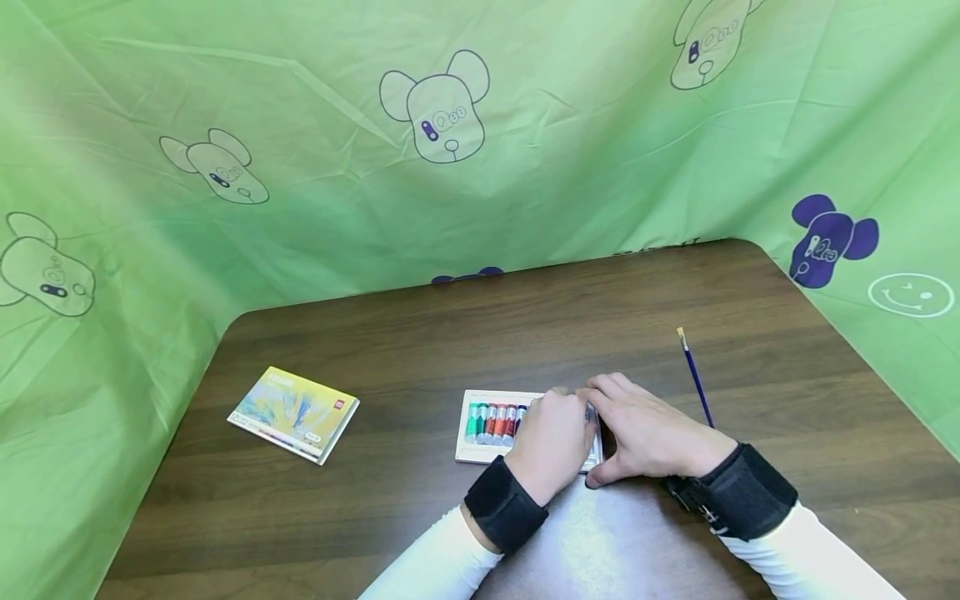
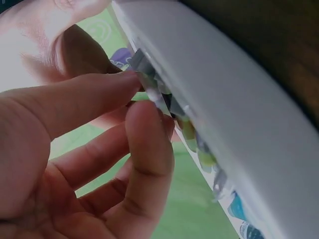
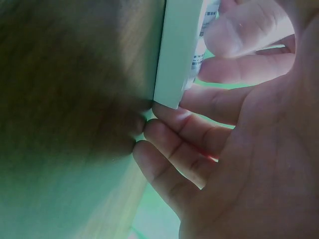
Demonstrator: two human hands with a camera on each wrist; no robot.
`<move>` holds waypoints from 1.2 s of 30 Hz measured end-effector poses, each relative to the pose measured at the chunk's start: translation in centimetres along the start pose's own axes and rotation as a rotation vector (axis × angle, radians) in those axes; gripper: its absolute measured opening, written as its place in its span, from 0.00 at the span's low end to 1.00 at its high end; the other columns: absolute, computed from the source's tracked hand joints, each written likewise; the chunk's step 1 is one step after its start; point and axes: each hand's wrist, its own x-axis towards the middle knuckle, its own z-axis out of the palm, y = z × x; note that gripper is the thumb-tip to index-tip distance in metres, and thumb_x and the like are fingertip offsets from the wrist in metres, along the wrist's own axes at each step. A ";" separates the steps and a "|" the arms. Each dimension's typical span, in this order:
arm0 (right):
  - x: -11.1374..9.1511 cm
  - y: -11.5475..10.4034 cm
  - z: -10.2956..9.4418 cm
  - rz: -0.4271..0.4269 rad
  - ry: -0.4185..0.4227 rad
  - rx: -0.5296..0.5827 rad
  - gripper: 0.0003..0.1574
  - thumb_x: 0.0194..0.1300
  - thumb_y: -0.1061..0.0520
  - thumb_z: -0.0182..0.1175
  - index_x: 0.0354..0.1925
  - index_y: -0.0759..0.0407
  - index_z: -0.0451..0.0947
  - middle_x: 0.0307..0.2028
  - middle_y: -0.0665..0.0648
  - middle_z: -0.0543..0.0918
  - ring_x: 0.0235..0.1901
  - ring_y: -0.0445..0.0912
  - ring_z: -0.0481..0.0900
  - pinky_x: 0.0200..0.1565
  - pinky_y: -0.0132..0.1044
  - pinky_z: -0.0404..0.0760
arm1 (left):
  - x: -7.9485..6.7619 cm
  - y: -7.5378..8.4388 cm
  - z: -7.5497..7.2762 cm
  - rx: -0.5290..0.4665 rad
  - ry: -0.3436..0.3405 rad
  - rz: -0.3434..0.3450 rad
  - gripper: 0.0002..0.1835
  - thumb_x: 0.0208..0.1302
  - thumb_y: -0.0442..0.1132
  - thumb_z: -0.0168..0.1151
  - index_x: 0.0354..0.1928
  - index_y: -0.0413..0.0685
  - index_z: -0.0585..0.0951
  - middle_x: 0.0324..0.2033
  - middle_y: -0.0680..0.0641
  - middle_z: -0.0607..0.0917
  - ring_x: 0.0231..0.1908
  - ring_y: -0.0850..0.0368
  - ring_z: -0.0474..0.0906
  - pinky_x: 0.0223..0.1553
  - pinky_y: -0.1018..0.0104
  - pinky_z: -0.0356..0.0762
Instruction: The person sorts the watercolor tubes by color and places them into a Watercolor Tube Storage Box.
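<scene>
A white tray (image 1: 480, 454) of paint tubes (image 1: 491, 423) lies on the table, green, red and dark ones showing at its left part. Over its right part is my left hand (image 1: 551, 442). In the left wrist view the thumb and index finger pinch the grey crimped end of a paint tube (image 2: 140, 63) at the tray's edge. My right hand (image 1: 652, 433) holds the tray's right end, thumb at the near corner and fingers towards the far side. Several of its fingertips touch the tabletop beside the tray corner in the right wrist view. Both hands hide the tray's right part.
A yellow illustrated box or pad (image 1: 296, 412) lies at the left of the brown wooden table (image 1: 405, 350). A blue paintbrush (image 1: 696, 375) lies beyond my right wrist, bristles pointing away. Green printed cloth (image 1: 315, 233) hangs around the table's back and sides.
</scene>
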 end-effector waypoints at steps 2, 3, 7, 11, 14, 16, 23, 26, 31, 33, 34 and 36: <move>0.0 0.0 0.0 0.000 0.001 -0.002 0.61 0.27 0.28 0.71 0.56 0.61 0.72 0.50 0.51 0.73 0.53 0.46 0.68 0.56 0.42 0.70 | 0.0 0.0 -0.1 0.006 -0.014 0.001 0.09 0.57 0.45 0.63 0.35 0.48 0.83 0.24 0.51 0.80 0.26 0.57 0.80 0.24 0.68 0.76; 0.0 0.0 0.0 0.001 0.000 -0.001 0.61 0.27 0.28 0.71 0.56 0.61 0.72 0.50 0.51 0.73 0.53 0.46 0.68 0.56 0.42 0.70 | 0.0 0.0 -0.1 0.007 -0.022 -0.001 0.09 0.56 0.45 0.63 0.35 0.48 0.84 0.24 0.51 0.80 0.26 0.57 0.80 0.25 0.68 0.76; -0.1 0.0 0.0 0.003 -0.002 0.000 0.62 0.27 0.28 0.71 0.57 0.62 0.72 0.50 0.51 0.73 0.53 0.46 0.68 0.56 0.42 0.70 | -0.2 -0.1 -0.1 0.010 -0.054 -0.008 0.09 0.57 0.45 0.63 0.34 0.48 0.84 0.26 0.51 0.80 0.27 0.58 0.79 0.26 0.67 0.76; 0.0 0.0 -0.1 -0.013 0.013 0.002 0.63 0.28 0.28 0.71 0.57 0.64 0.72 0.51 0.53 0.74 0.53 0.47 0.69 0.55 0.43 0.70 | -0.3 0.0 -0.2 0.040 -0.077 0.001 0.10 0.60 0.45 0.60 0.33 0.48 0.85 0.27 0.51 0.80 0.27 0.59 0.78 0.28 0.68 0.76; 0.1 0.1 -0.2 -0.028 0.027 0.000 0.63 0.29 0.28 0.71 0.57 0.65 0.72 0.51 0.54 0.74 0.52 0.48 0.69 0.55 0.43 0.71 | -0.3 0.1 -0.2 0.070 -0.104 0.007 0.12 0.63 0.45 0.57 0.34 0.47 0.85 0.30 0.50 0.80 0.28 0.59 0.77 0.27 0.67 0.76; 0.1 0.1 -0.2 -0.031 0.029 -0.004 0.63 0.29 0.28 0.71 0.57 0.65 0.72 0.51 0.55 0.74 0.52 0.48 0.69 0.55 0.43 0.71 | -0.4 0.2 -0.2 0.089 -0.133 0.003 0.13 0.65 0.45 0.55 0.35 0.47 0.85 0.32 0.50 0.80 0.28 0.58 0.76 0.27 0.67 0.77; 0.1 0.0 -0.2 -0.020 0.010 0.004 0.63 0.30 0.27 0.71 0.57 0.66 0.71 0.52 0.55 0.74 0.53 0.48 0.69 0.55 0.44 0.71 | -0.4 0.1 -0.3 0.100 -0.197 0.002 0.14 0.64 0.48 0.56 0.38 0.48 0.85 0.37 0.50 0.81 0.31 0.58 0.76 0.28 0.66 0.77; 0.1 0.0 -0.2 -0.015 0.005 0.006 0.63 0.30 0.27 0.70 0.58 0.66 0.71 0.52 0.55 0.74 0.53 0.49 0.69 0.55 0.44 0.71 | -0.4 -0.2 -0.4 0.081 -0.196 0.018 0.13 0.63 0.47 0.57 0.37 0.48 0.85 0.36 0.50 0.81 0.30 0.59 0.76 0.28 0.66 0.77; 0.1 0.0 0.0 -0.014 0.009 -0.005 0.64 0.30 0.27 0.70 0.57 0.67 0.71 0.52 0.56 0.74 0.53 0.50 0.69 0.56 0.45 0.71 | -0.3 -0.6 -0.5 0.042 -0.209 0.038 0.11 0.62 0.47 0.58 0.36 0.50 0.85 0.33 0.50 0.80 0.30 0.59 0.76 0.30 0.67 0.76; 0.1 0.0 0.0 -0.012 0.009 -0.003 0.64 0.30 0.27 0.70 0.57 0.67 0.71 0.52 0.56 0.74 0.53 0.50 0.69 0.56 0.45 0.70 | -0.3 -0.7 -0.5 0.027 -0.228 0.034 0.11 0.62 0.47 0.59 0.37 0.50 0.85 0.35 0.50 0.81 0.31 0.59 0.77 0.32 0.67 0.76; 0.0 0.0 0.0 -0.012 0.009 -0.001 0.64 0.30 0.27 0.70 0.57 0.66 0.71 0.52 0.56 0.74 0.53 0.50 0.69 0.56 0.45 0.70 | -0.3 -0.8 -0.5 0.014 -0.232 0.035 0.11 0.62 0.47 0.60 0.38 0.50 0.86 0.35 0.50 0.81 0.32 0.59 0.77 0.33 0.67 0.77; 0.0 0.0 0.0 -0.007 0.005 -0.002 0.64 0.30 0.27 0.70 0.58 0.66 0.71 0.52 0.55 0.74 0.53 0.49 0.69 0.56 0.44 0.70 | -0.1 -1.1 -0.6 -0.022 -0.234 0.037 0.11 0.61 0.47 0.61 0.38 0.51 0.86 0.36 0.50 0.81 0.33 0.60 0.78 0.33 0.68 0.77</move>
